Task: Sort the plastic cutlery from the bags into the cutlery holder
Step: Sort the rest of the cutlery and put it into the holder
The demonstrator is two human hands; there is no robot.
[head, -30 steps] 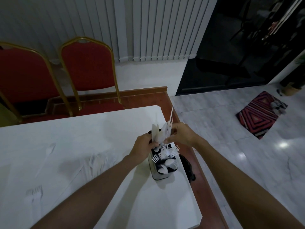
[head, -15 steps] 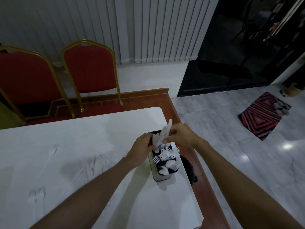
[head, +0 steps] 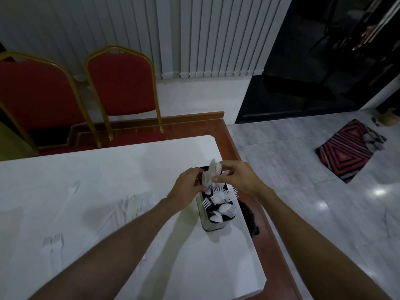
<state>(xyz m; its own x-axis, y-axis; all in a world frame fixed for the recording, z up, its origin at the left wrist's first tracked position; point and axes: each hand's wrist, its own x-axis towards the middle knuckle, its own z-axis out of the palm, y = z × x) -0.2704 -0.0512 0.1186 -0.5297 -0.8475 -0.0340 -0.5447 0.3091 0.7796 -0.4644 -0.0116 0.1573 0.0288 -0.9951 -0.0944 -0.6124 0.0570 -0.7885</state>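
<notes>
The bunch of white plastic cutlery [head: 211, 176] sits lower than a second ago, its ends now dipping into the far compartment of the cutlery holder [head: 213, 226], just right of frame centre. The left grip [head: 188, 188] and right grip [head: 238, 178] both pinch it. This batch looks nearly seated. Loose pieces [head: 132, 206] still wait on the bench [head: 108, 169] at left.

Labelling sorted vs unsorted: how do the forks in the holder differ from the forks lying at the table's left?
Pose: the holder forks stand tines-up in the cutlery holder; the table forks lie flat on the table. Count: holder forks are a bunch; table forks, seemingly two. Both white plastic.
</notes>
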